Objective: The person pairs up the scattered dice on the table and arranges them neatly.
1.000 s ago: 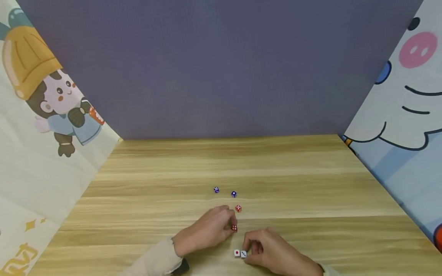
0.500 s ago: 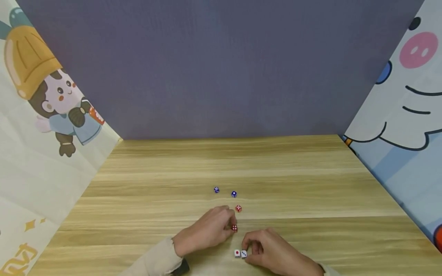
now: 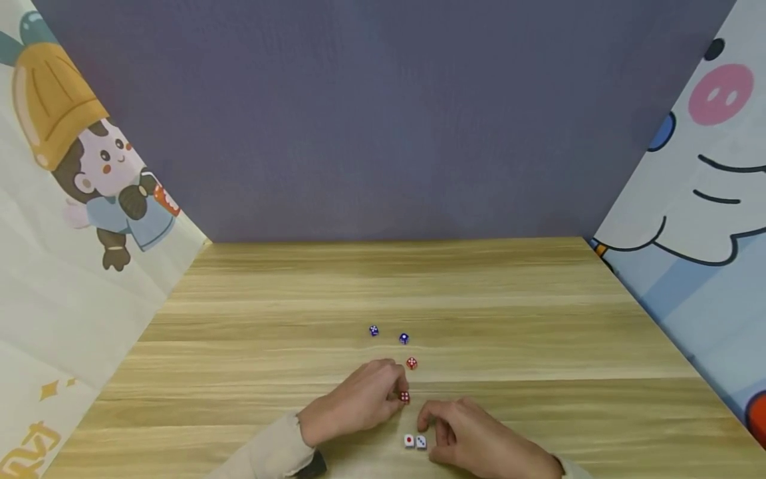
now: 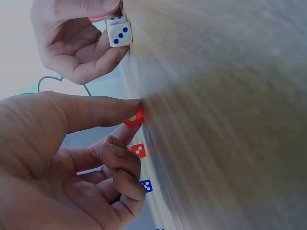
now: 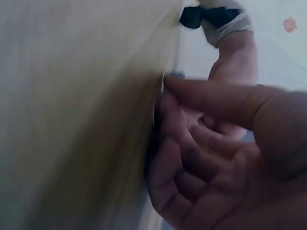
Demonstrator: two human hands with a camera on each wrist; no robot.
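Seen from the head camera, the left hand (image 3: 358, 401) pinches the darker red die (image 3: 404, 397) between thumb and forefinger, low at the wooden table (image 3: 509, 306); from that die, the other red die (image 3: 411, 363) lies just past twelve o'clock, one blue die (image 3: 403, 338) at twelve, another blue die (image 3: 374, 330) at eleven; at about six sit the red-spotted white die (image 3: 409, 441) and, just beside it, the blue-spotted white die (image 3: 421, 442); the right hand (image 3: 479, 439), at four, has thumb and forefinger parted near the latter.
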